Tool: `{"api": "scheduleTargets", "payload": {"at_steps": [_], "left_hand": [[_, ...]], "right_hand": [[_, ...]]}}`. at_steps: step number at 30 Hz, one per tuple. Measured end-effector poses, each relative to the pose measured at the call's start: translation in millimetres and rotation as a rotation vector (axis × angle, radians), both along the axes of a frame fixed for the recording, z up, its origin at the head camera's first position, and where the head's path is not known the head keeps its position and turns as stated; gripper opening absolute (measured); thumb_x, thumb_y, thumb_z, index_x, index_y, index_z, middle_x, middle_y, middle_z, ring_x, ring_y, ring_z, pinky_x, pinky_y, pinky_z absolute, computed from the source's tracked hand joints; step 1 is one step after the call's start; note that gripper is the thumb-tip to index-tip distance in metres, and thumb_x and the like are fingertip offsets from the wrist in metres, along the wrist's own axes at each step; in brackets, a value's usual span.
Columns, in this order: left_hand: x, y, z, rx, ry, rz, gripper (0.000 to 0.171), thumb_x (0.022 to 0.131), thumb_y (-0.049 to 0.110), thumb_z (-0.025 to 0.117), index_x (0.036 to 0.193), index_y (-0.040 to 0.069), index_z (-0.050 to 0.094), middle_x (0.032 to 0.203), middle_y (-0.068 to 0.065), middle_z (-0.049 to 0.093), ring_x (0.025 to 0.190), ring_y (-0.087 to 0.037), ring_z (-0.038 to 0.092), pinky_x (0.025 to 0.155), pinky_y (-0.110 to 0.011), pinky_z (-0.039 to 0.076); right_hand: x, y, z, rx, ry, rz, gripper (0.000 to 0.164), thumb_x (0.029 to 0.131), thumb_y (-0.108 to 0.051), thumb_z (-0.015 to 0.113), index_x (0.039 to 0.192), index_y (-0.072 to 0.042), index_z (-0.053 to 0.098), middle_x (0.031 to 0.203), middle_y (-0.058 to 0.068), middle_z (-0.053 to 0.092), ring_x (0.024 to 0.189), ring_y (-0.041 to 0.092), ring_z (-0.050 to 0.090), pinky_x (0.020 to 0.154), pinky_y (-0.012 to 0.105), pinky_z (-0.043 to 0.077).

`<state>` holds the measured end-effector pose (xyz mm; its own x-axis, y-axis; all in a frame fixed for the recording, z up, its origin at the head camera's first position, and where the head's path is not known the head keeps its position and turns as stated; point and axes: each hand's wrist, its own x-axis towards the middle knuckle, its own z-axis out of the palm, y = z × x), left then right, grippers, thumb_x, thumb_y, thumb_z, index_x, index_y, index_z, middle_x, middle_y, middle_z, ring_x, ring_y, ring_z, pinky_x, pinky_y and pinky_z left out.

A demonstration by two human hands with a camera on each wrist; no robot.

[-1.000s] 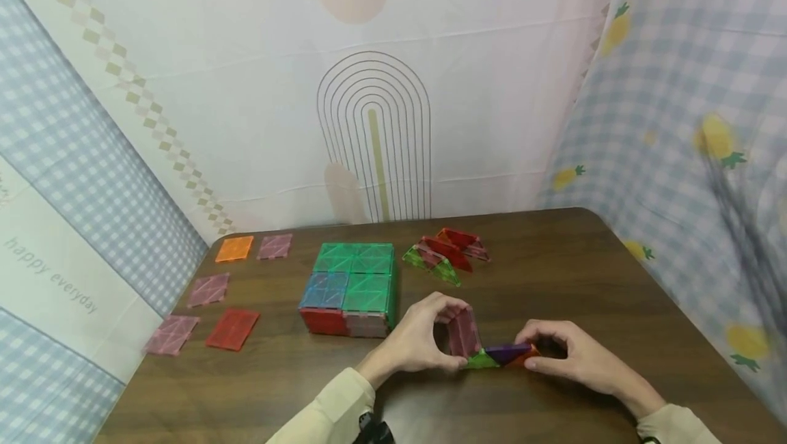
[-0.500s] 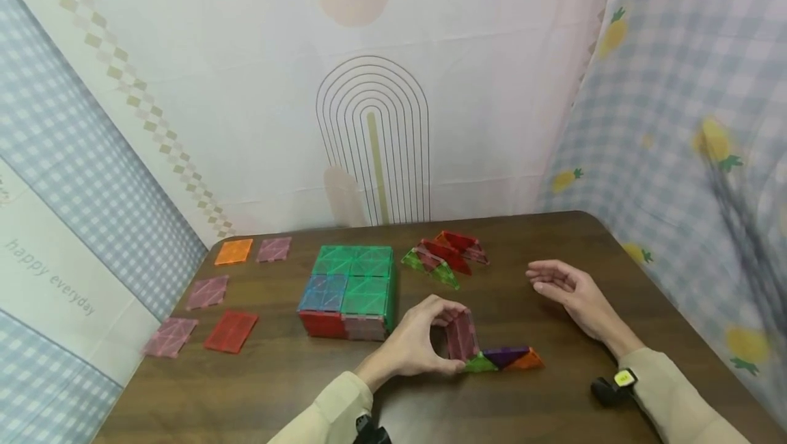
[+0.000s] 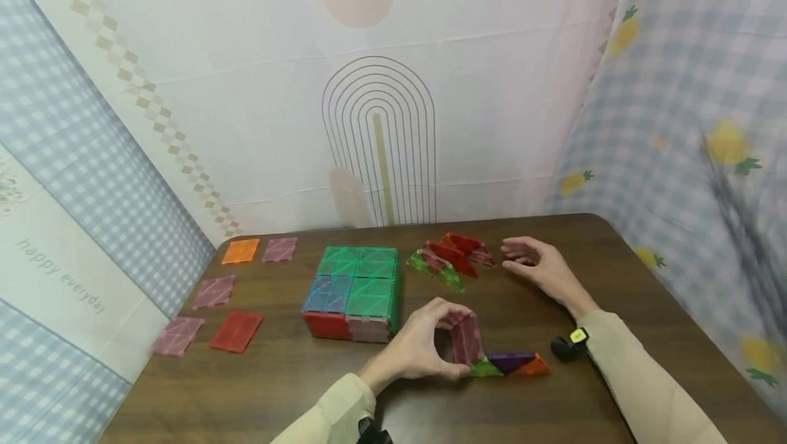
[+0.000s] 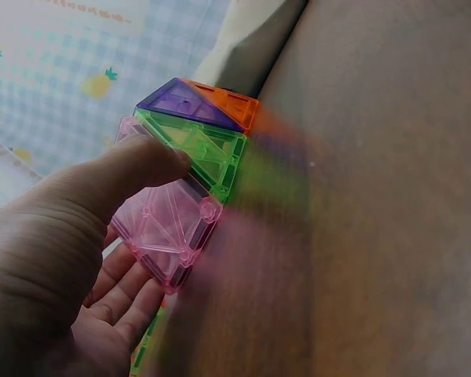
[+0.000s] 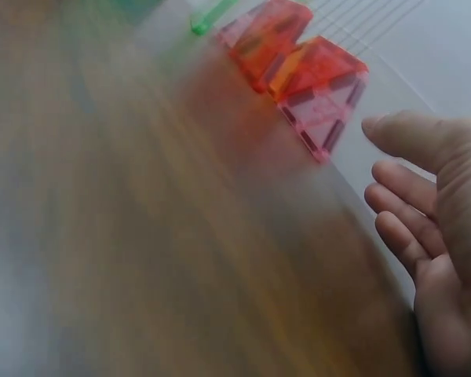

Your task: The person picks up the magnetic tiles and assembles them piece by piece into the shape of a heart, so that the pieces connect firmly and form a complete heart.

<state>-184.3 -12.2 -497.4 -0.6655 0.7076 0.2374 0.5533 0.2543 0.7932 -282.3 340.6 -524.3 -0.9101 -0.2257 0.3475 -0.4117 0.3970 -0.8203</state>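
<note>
Left hand (image 3: 421, 345) pinches the upright pink piece (image 3: 468, 341) between thumb and fingers, on the table (image 3: 203, 403); green, purple and orange triangles (image 3: 507, 362) run off its right side; right hand (image 3: 544, 270) holds nothing, thumb apart from fingers, just beside the red tiles (image 3: 452, 258). Looks like light, stiff, slick plastic, edge joints probably the weak point; hold by the rims, support the seam, avoid twisting.

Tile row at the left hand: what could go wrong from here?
1. The left hand holds the tile row by its pink tile end; no hand steadies the orange triangle, so that end could swing or detach.
2. The right hand is close to the bunched tiles; picking one might topple or drag its neighbours.
</note>
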Motion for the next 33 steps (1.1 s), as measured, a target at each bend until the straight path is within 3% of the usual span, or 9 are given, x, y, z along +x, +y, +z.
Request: {"api": "scheduleTargets", "payload": {"at_steps": [8, 13, 21, 27, 33], "left_hand": [[0.8, 0.9, 2.0, -0.01, -0.006, 0.002, 0.078, 0.084, 0.026, 0.099, 0.152, 0.026, 0.06, 0.138, 0.007, 0.061, 0.124, -0.006, 0.062, 0.109, -0.026, 0.056], [0.7, 2.2, 2.5, -0.006, -0.002, -0.003, 0.078, 0.085, 0.026, 0.098, 0.152, 0.026, 0.06, 0.138, 0.006, 0.061, 0.124, -0.005, 0.062, 0.109, -0.026, 0.056], [1.9, 0.3, 1.6, -0.006, -0.011, 0.002, 0.077, 0.084, 0.026, 0.098, 0.151, 0.026, 0.06, 0.138, 0.006, 0.061, 0.124, -0.006, 0.062, 0.109, -0.027, 0.056], [2.4, -0.1, 2.6, -0.007, -0.004, 0.001, 0.078, 0.084, 0.025, 0.099, 0.152, 0.026, 0.06, 0.138, 0.006, 0.061, 0.124, -0.005, 0.062, 0.109, -0.026, 0.056], [3.5, 1.4, 2.0, -0.008, 0.003, -0.002, 0.078, 0.084, 0.024, 0.099, 0.152, 0.024, 0.06, 0.138, 0.005, 0.061, 0.124, -0.006, 0.062, 0.108, -0.025, 0.056]], "right_hand": [[-11.9, -16.1, 0.7, 0.164, 0.006, -0.082, 0.027, 0.103, -0.022, 0.084, 0.129, -0.017, 0.079, 0.108, 0.003, 0.081, 0.09, 0.016, 0.074, 0.078, 0.027, 0.059], [-9.1, -18.7, 2.0, 0.218, 0.041, -0.161, 0.012, 0.104, -0.015, 0.082, 0.116, -0.018, 0.082, 0.099, 0.0, 0.08, 0.084, 0.015, 0.072, 0.074, 0.026, 0.057], [-7.4, -24.4, 3.8, 0.179, 0.021, -0.093, 0.034, 0.104, -0.018, 0.082, 0.136, -0.01, 0.075, 0.116, 0.009, 0.08, 0.094, 0.019, 0.073, 0.079, 0.026, 0.058], [-15.2, -33.4, 3.2, 0.206, 0.032, -0.101, 0.028, 0.102, -0.02, 0.085, 0.129, -0.016, 0.079, 0.107, 0.003, 0.081, 0.087, 0.016, 0.073, 0.076, 0.027, 0.059], [-18.8, -39.3, 3.3, 0.231, 0.087, -0.154, 0.022, 0.102, -0.015, 0.085, 0.122, -0.011, 0.082, 0.103, 0.006, 0.082, 0.084, 0.017, 0.073, 0.075, 0.029, 0.058]]}}
